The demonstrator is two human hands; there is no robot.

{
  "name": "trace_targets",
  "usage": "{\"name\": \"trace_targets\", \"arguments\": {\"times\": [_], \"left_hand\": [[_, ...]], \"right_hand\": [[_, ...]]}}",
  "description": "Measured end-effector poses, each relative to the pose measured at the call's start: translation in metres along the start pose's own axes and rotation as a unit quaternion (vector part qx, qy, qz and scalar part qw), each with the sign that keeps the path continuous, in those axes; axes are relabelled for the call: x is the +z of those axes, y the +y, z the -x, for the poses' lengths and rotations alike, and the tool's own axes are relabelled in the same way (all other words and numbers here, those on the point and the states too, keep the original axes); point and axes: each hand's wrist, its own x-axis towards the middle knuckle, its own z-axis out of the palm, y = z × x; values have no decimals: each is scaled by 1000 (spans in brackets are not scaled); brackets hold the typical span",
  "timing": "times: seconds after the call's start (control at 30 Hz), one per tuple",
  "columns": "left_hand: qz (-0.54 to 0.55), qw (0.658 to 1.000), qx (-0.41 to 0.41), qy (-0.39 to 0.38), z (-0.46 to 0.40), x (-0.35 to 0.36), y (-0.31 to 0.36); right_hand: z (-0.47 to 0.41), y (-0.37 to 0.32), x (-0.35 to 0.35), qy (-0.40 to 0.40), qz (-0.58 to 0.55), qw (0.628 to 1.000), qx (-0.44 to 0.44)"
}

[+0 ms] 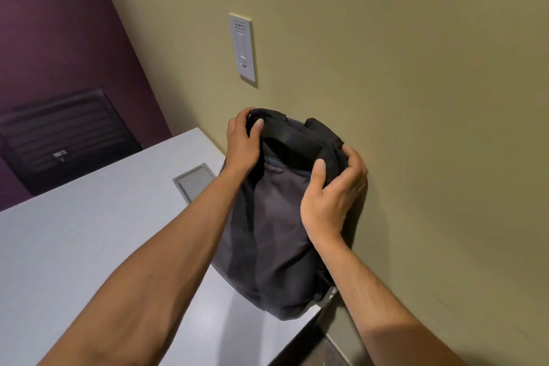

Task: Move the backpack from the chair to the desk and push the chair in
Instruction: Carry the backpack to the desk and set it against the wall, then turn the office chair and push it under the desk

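A dark grey and black backpack [273, 232] stands upright on the light grey desk [89, 246], at the desk's right end, leaning against the beige wall. My left hand [242, 142] grips the top left corner of the backpack near its handle. My right hand [332, 196] clasps the top right corner, thumb on the front panel. The chair from the task is not in sight.
A wall plate with a switch [243, 49] is on the beige wall above the backpack. A metal cable hatch [196, 180] is set in the desk left of the bag. A dark slatted chair back [65, 137] stands beyond the desk by the purple wall.
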Motion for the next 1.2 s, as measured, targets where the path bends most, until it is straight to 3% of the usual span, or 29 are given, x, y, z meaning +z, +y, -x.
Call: {"name": "trace_targets", "arguments": {"times": [0.27, 0.4, 0.47, 0.63, 1.0, 1.2], "left_hand": [[-104, 991, 27, -74, 18, -13, -30], [-109, 989, 41, -91, 39, -31, -39], [-102, 991, 30, -77, 54, -40, -42], [-132, 989, -28, -55, 99, -76, -65], [-257, 955, -145, 38, 201, -191, -117], [-313, 922, -203, 102, 258, -261, -134]], "right_hand": [[17, -3, 4, -42, 86, 994, -48], [40, -14, 6, -87, 115, 974, -174], [55, -17, 10, -141, 114, 963, -202], [90, -13, 21, -302, 122, 931, -164], [154, -35, 56, -444, 126, 867, -190], [206, -71, 79, -522, 119, 814, -226]]}}
